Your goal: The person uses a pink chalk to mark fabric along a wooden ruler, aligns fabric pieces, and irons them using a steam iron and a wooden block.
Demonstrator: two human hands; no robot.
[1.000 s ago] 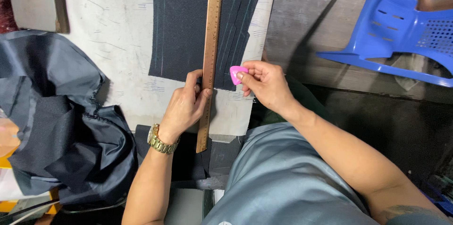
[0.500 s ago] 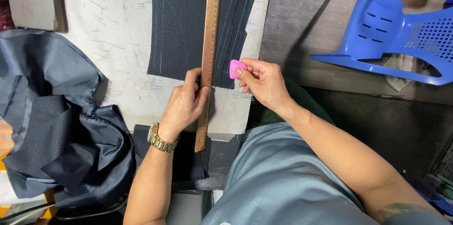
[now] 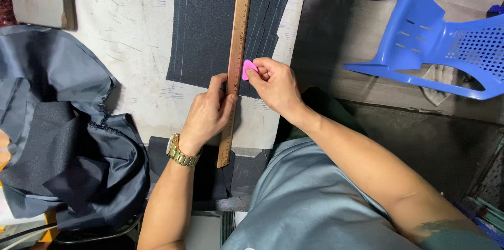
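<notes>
Left hand (image 3: 207, 116) pressing flat on the wooden ruler (image 3: 237, 56), right hand (image 3: 275, 84) pinching pink chalk (image 3: 249, 68) beside it: hold ruler firm on the dark cloth (image 3: 205, 24), chalk tight against its edge.

Pink chalk (image 3: 249, 68) in right hand (image 3: 275, 84) slid slightly up along wooden ruler (image 3: 235, 61).

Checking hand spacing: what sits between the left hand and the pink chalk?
Head view: the wooden ruler lies between the left hand and the pink chalk, on dark fabric.
</notes>
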